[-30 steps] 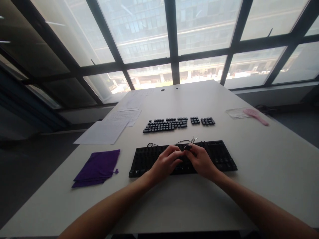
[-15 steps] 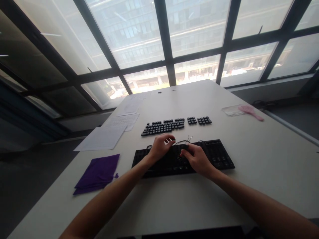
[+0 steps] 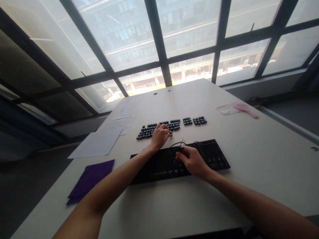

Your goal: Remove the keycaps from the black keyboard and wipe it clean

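A black keyboard (image 3: 159, 166) lies across the white table in front of me, much of its left and middle part bare of keycaps. My right hand (image 3: 193, 161) is closed around the dark handle of a wire keycap puller (image 3: 183, 140) over the middle of the keyboard, its thin wire loops pointing up and away. Beyond the keyboard, loose black keycaps (image 3: 146, 132) are laid out in rows and small groups. My left hand (image 3: 160, 136) hovers at the near edge of these rows, fingers pinched on a small dark keycap (image 3: 170, 133), mostly hidden by the fingertips.
On the left lie a folded purple cloth pouch (image 3: 92, 179) and several paper sheets (image 3: 97, 142). A pink hairbrush (image 3: 245, 109) rests on a clear plastic bag (image 3: 224, 110) at the right edge. The keyboard's cable (image 3: 175, 143) curls behind it. Windows stand beyond the table (image 3: 184, 99).
My left hand has moved forward from over the keyboard to the laid-out keycaps. My right hand stays over the keyboard with the puller. The view has shifted slightly.
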